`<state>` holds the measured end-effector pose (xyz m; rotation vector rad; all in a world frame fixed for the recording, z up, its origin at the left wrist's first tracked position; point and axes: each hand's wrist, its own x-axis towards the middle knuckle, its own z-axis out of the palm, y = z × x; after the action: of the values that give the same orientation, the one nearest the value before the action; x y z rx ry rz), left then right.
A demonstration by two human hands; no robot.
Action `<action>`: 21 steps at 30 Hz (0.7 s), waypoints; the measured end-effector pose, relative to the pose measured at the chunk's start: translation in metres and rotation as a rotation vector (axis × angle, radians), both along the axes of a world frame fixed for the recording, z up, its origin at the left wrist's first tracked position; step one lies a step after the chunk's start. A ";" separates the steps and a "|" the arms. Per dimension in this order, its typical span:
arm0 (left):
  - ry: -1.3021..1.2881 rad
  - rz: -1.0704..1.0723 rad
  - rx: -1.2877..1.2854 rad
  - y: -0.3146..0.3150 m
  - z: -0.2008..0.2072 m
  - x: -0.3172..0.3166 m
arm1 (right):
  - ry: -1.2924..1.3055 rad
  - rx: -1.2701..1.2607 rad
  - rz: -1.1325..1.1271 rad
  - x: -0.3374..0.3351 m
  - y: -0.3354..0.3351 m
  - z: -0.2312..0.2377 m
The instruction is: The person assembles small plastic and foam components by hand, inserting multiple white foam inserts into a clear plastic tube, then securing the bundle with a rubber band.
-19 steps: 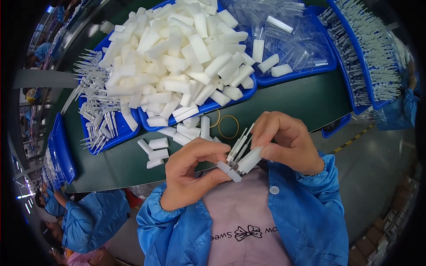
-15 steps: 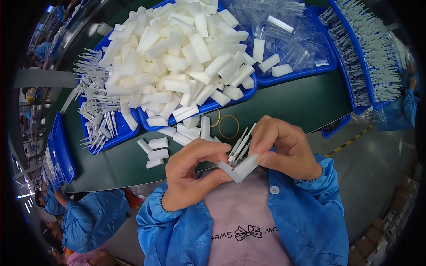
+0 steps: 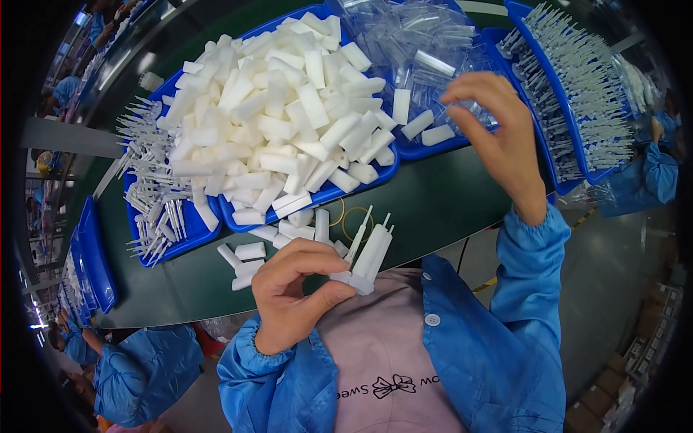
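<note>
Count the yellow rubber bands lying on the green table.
2: both rubber bands lie overlapping on the table, below the heaped tray, above the left hand. Others may be hidden.

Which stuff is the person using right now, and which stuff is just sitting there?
In use:
- left hand pinching white stemmed pieces
- right hand reaching into the tray of clear bags

Just lying about:
- tray heaped with white caps
- loose caps on the green table
- rubber bands
- tray of white sticks at right

A tray (image 3: 382, 172) of tubes sits at twelve o'clock, a tray of pins (image 3: 148, 249) at nine, a bag tray (image 3: 433, 148) at two (loose tubes (image 3: 249, 252) below).
</note>
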<state>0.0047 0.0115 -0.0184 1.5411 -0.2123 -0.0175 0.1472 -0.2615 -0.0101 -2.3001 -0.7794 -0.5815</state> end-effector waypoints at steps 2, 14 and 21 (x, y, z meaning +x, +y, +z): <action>0.001 0.005 0.005 -0.001 0.001 0.000 | -0.052 -0.074 -0.006 0.017 0.010 -0.001; 0.030 0.053 -0.054 0.008 -0.001 -0.001 | -0.115 -0.213 -0.061 0.046 0.013 -0.001; 0.029 0.033 -0.067 0.008 0.000 0.001 | 0.005 -0.356 -0.063 0.038 0.033 -0.014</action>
<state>0.0053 0.0198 -0.0180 1.4762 -0.1632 -0.0064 0.1854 -0.2283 -0.0238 -2.6577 -0.8673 -0.4953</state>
